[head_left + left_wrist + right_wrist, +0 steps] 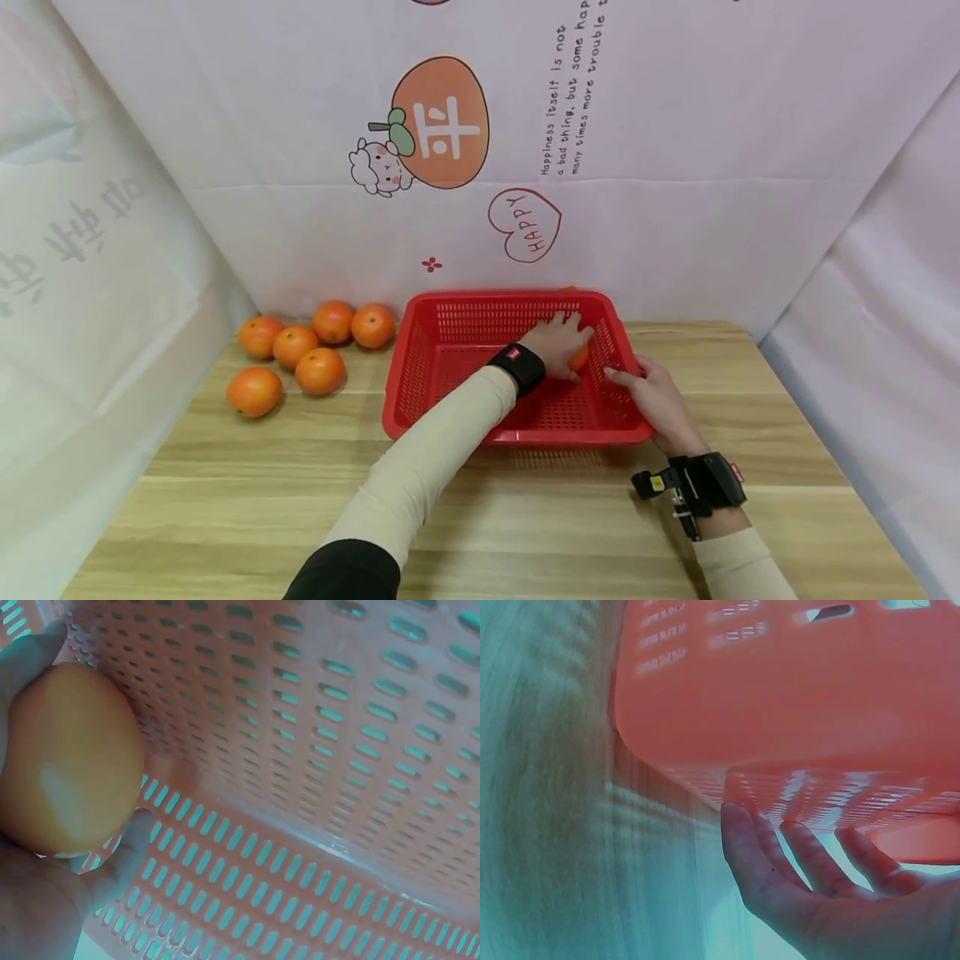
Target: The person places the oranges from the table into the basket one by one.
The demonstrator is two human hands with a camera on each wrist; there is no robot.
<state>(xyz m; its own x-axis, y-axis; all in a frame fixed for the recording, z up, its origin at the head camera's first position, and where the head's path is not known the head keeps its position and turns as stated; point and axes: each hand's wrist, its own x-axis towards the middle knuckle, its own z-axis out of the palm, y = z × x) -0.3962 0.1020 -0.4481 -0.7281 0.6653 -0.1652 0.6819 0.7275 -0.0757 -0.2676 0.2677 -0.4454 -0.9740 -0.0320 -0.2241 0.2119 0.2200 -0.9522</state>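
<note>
A red perforated plastic basket (pixel 465 433) stands toward the back of the wooden table. My left hand (pixel 557 343) reaches down inside its right half, around an orange (pixel 579 358). In the left wrist view, thumb and fingers curve round opposite sides of that orange (pixel 75 761), close to the slotted basket wall (pixel 300 712). At the basket's right side, my right hand (pixel 660 400) grips the rim, thumb over the inner side. The right wrist view shows its fingers (pixel 810 859) against the outside of the slotted wall.
Several loose oranges (pixel 320 371) lie on the table left of the basket. A printed white cloth (pixel 675 233) rises behind the table, and white sheets (pixel 885 333) hang at both sides. Wooden tabletop (pixel 525 533) extends in front of the basket.
</note>
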